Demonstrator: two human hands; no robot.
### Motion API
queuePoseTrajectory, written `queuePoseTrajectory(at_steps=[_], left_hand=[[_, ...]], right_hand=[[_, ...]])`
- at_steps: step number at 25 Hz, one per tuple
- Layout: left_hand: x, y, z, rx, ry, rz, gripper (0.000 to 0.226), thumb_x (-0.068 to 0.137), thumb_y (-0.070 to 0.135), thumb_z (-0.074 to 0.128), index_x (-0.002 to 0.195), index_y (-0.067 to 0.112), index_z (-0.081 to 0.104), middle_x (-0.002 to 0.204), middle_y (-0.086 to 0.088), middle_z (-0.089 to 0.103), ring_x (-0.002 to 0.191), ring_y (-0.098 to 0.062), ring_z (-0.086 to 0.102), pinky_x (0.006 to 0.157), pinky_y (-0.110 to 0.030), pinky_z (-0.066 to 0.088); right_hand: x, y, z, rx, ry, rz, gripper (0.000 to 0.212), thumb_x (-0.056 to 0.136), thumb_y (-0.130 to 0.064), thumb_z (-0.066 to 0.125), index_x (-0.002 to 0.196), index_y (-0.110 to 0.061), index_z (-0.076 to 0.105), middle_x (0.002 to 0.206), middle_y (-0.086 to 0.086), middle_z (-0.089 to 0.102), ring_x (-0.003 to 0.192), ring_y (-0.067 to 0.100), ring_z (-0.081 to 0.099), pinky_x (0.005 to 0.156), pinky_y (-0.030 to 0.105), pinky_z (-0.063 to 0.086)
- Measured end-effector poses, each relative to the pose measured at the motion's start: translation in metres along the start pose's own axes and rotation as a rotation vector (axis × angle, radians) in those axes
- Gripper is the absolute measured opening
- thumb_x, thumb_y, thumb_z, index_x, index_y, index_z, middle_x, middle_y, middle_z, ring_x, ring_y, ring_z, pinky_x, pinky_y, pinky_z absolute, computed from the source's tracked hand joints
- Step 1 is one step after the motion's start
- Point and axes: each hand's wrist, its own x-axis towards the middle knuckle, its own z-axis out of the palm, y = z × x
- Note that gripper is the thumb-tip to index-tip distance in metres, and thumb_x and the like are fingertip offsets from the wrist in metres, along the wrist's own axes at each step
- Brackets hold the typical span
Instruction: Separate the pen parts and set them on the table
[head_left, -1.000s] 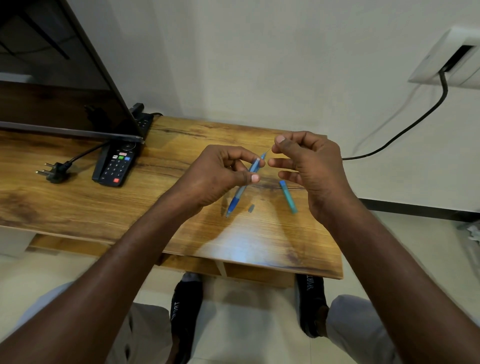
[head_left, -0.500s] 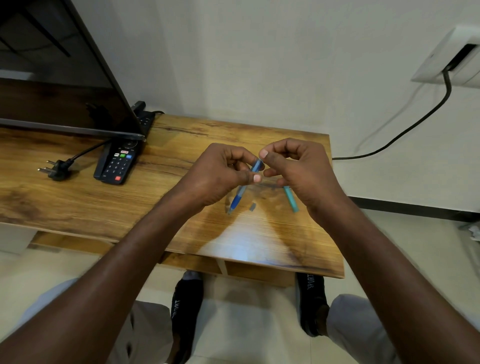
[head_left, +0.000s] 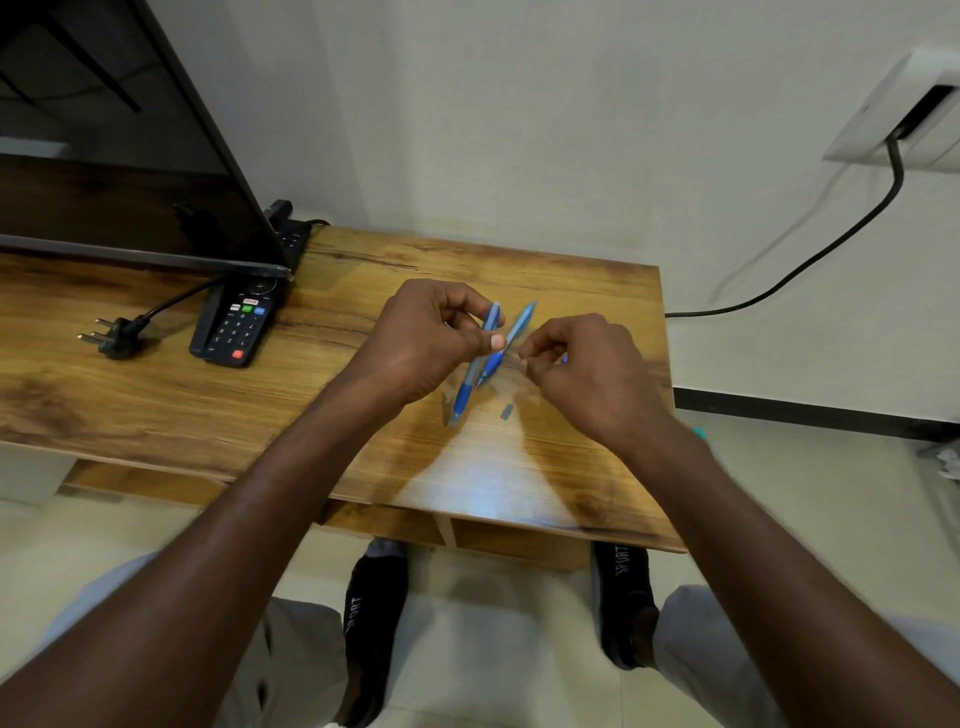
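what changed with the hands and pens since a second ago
The right hand came against the left, then drew back right and lower. A second blue pen now stands beside the first pen, which the left hand still grips. The teal piece has gone from the table. The small grey piece and remote stayed.

Left hand (head_left: 426, 343) pinching blue pen (head_left: 475, 364) above counter (head_left: 208, 415); right hand (head_left: 587, 374) with curled fingers beside second pen (head_left: 511, 338).
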Motion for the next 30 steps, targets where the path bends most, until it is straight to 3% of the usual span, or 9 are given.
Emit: queuePoseTrajectory(at_steps=[5, 10, 13, 15, 18, 22, 27, 30], left_hand=[[0.002, -0.008, -0.002, 0.064, 0.018, -0.069, 0.022, 0.084, 0.017, 0.087, 0.104, 0.013, 0.078, 0.084, -0.009, 0.077, 0.072, -0.008, 0.071, 0.071, -0.029, 0.059], [0.0, -0.004, -0.001, 0.054, -0.008, -0.063, 0.018, 0.09, 0.014, 0.082, 0.107, 0.015, 0.079, 0.088, -0.008, 0.078, 0.069, -0.002, 0.07, 0.053, -0.009, 0.046], [-0.001, -0.002, -0.001, 0.036, -0.008, -0.037, 0.018, 0.093, 0.014, 0.078, 0.11, 0.017, 0.078, 0.094, -0.01, 0.079, 0.084, -0.015, 0.075, 0.052, -0.007, 0.045], [-0.001, -0.001, -0.002, 0.02, -0.024, -0.019, 0.019, 0.095, 0.014, 0.075, 0.113, 0.02, 0.077, 0.097, -0.008, 0.08, 0.091, -0.016, 0.076, 0.056, -0.008, 0.045], [-0.002, 0.005, -0.006, -0.085, -0.102, 0.036, 0.022, 0.099, 0.01, 0.068, 0.117, 0.02, 0.076, 0.1, -0.003, 0.081, 0.093, -0.008, 0.074, 0.064, -0.011, 0.048], [-0.003, 0.01, -0.006, -0.162, -0.12, 0.146, 0.025, 0.102, 0.009, 0.062, 0.123, 0.018, 0.073, 0.104, 0.001, 0.081, 0.106, -0.014, 0.074, 0.078, -0.029, 0.055], [-0.003, 0.009, -0.002, -0.171, -0.073, 0.203, 0.028, 0.103, 0.007, 0.06, 0.127, 0.017, 0.071, 0.108, 0.002, 0.08, 0.109, -0.01, 0.073, 0.08, -0.03, 0.058], [-0.004, 0.006, 0.003, -0.176, -0.049, 0.2, 0.028, 0.102, 0.005, 0.061, 0.126, 0.016, 0.072, 0.107, 0.0, 0.08, 0.107, -0.009, 0.073, 0.077, -0.03, 0.057]], right_hand=[[-0.006, 0.001, 0.024, -0.212, -0.167, -0.041, 0.015, 0.091, -0.022, 0.079, 0.106, -0.022, 0.077, 0.103, -0.004, 0.075, 0.094, 0.014, 0.07, 0.087, 0.038, 0.059], [-0.011, 0.003, 0.035, -0.291, -0.155, -0.083, 0.01, 0.092, -0.013, 0.076, 0.097, -0.022, 0.076, 0.095, -0.003, 0.073, 0.087, 0.013, 0.068, 0.081, 0.034, 0.059], [-0.011, 0.003, 0.036, -0.331, -0.158, -0.103, 0.009, 0.092, -0.012, 0.073, 0.093, -0.02, 0.075, 0.092, -0.003, 0.071, 0.086, 0.015, 0.067, 0.078, 0.033, 0.058], [-0.009, 0.002, 0.034, -0.297, -0.156, -0.088, 0.009, 0.093, -0.013, 0.07, 0.093, -0.021, 0.075, 0.09, -0.004, 0.071, 0.086, 0.015, 0.069, 0.077, 0.034, 0.058], [-0.003, 0.0, 0.018, -0.116, -0.023, -0.023, 0.01, 0.094, -0.017, 0.069, 0.094, -0.02, 0.079, 0.084, -0.003, 0.074, 0.08, 0.016, 0.071, 0.075, 0.036, 0.06], [0.004, -0.002, -0.011, 0.095, 0.259, 0.01, 0.012, 0.097, -0.021, 0.07, 0.1, -0.023, 0.082, 0.09, -0.008, 0.076, 0.085, 0.008, 0.069, 0.071, 0.022, 0.052], [0.004, -0.006, -0.017, 0.293, 0.346, -0.042, 0.017, 0.101, -0.016, 0.068, 0.107, -0.022, 0.082, 0.1, -0.012, 0.074, 0.088, 0.006, 0.071, 0.074, 0.018, 0.053], [0.003, -0.008, -0.018, 0.356, 0.356, -0.1, 0.018, 0.1, -0.013, 0.068, 0.108, -0.02, 0.082, 0.102, -0.009, 0.073, 0.081, 0.004, 0.073, 0.074, 0.022, 0.06]])
